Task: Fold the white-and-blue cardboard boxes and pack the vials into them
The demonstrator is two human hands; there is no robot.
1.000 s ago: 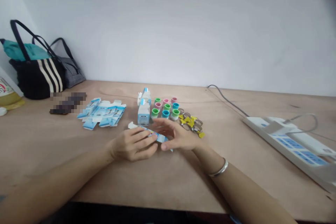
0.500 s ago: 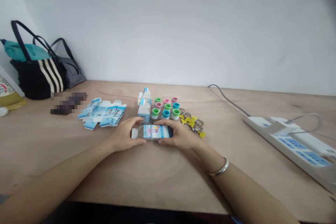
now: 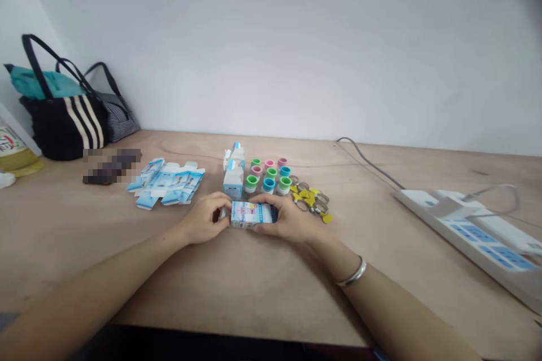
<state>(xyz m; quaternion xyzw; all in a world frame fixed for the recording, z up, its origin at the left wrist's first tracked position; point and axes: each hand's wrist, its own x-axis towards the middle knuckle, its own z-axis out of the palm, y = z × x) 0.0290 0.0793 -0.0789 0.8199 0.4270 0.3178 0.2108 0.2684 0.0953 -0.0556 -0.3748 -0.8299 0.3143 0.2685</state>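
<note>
A small printed cardboard box lies on its side between my hands, low over the table. My right hand is closed around its right end, thumb on the near side and fingers on the far side. At the left end, my left hand pinches the box's white end flap, which the fingers partly hide. Just beyond stand two upright blue-and-white boxes with raised flaps. Beside them are several small bottles with green, pink and blue rims. Metal hose clamps with yellow tabs lie right of the bottles.
Flattened blue-and-white cartons lie to the left, near a pixelated dark object. Bags and a bottle of yellow liquid stand at the far left. A white power strip with a grey cable runs along the right.
My left fingers have drawn together at the box's left end, and the flap that stuck out there now shows much less. My right hand keeps its hold.
</note>
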